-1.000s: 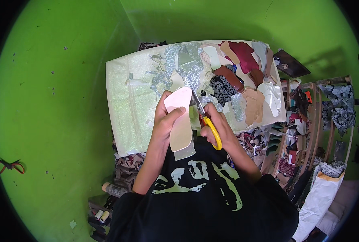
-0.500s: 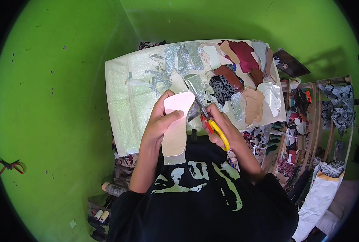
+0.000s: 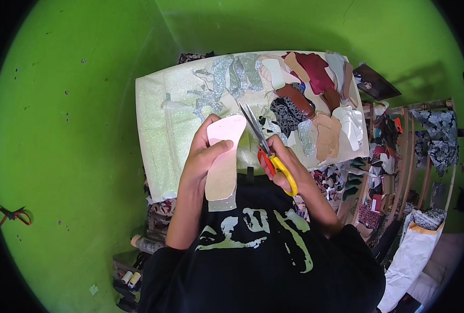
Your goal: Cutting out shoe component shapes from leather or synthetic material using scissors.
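Observation:
My left hand (image 3: 203,159) holds a pale pink sole-shaped cutout (image 3: 224,156) upright in front of my chest, with a silvery layer showing at its lower end. My right hand (image 3: 287,167) grips scissors (image 3: 263,148) with yellow and red handles. The blades are slightly apart and point up and left, just right of the cutout's rounded top. Both hands hover over the near edge of a table covered with a glittery pale green sheet (image 3: 164,120).
Glittery silver scraps (image 3: 219,86) lie in the middle of the sheet. Sole-shaped pieces in maroon, brown, tan, white and black (image 3: 315,99) cover the right part. Cluttered wooden shelves (image 3: 394,156) stand to the right, thread spools (image 3: 130,276) low left, and green walls surround.
The scissors have come away from the cutout's edge toward the right, with the blades now beside its top. My left hand has turned the cutout slightly.

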`<state>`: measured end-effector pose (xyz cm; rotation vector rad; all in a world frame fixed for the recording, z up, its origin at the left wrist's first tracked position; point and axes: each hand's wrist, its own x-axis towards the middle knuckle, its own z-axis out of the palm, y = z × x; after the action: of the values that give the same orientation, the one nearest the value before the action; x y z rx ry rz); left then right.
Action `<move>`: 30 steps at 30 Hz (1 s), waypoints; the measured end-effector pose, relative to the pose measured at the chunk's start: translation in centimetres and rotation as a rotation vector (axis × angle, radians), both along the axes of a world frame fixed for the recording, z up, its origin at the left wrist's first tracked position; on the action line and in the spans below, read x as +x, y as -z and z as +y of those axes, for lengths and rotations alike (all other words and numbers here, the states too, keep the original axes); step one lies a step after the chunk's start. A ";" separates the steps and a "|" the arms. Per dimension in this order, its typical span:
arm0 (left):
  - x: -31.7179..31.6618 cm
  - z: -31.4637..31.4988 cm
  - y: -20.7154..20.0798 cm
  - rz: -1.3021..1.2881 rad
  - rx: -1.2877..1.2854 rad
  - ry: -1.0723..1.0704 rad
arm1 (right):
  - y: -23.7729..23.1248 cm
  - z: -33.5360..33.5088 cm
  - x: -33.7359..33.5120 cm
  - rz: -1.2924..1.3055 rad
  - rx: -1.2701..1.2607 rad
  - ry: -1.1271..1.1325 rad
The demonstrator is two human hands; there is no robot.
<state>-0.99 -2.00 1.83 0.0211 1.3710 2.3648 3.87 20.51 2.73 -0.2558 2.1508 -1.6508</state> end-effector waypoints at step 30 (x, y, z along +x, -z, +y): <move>-0.9 -2.0 -0.1 0.147 -0.113 0.229 | -0.5 1.6 0.1 0.158 0.179 -0.112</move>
<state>-1.87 -4.03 1.90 0.3094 1.4821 2.1286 3.92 22.14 3.27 -0.4573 2.3375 -1.4084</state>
